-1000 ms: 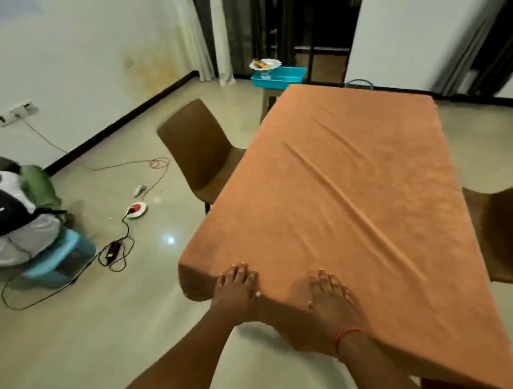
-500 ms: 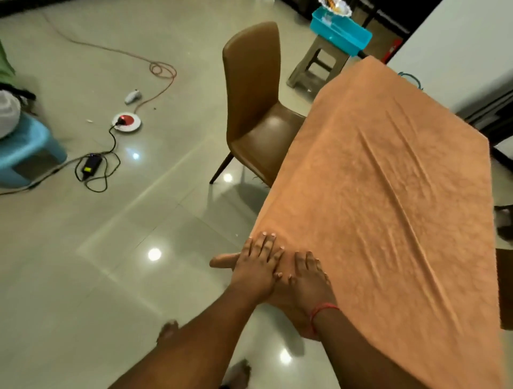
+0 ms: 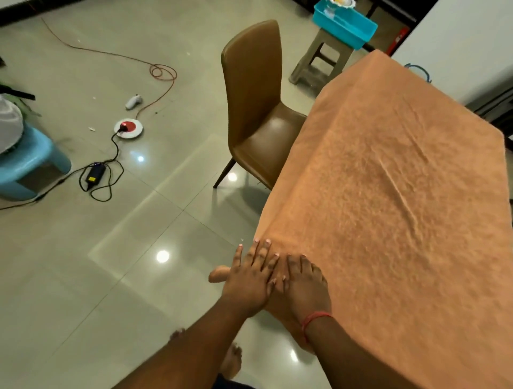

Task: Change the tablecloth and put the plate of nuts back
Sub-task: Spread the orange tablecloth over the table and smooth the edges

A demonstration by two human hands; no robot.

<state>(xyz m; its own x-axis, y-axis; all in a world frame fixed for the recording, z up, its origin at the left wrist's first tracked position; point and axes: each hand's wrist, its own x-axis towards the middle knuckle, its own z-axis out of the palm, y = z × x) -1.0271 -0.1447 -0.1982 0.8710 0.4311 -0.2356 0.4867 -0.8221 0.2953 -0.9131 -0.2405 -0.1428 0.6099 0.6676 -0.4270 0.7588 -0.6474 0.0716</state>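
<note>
An orange tablecloth (image 3: 388,180) covers the whole table, with long creases down its middle. My left hand (image 3: 249,277) lies flat with spread fingers on the near left corner of the cloth. Beside it, touching, my right hand (image 3: 305,283) rests flat on the same corner, a red thread round its wrist. Neither hand holds anything. The plate of nuts (image 3: 340,2) is only partly visible at the top edge, standing in a turquoise tray (image 3: 344,23) on a stool beyond the table.
A brown chair (image 3: 255,111) is tucked against the table's left side. A grey stool (image 3: 313,64) carries the tray. On the tiled floor at left lie cables, a red-and-white round socket (image 3: 128,128), a black adapter (image 3: 95,173) and a blue stool (image 3: 27,166).
My view has swung left and down toward the table's corner. My hands have slid together along the cloth edge to the corner and now touch.
</note>
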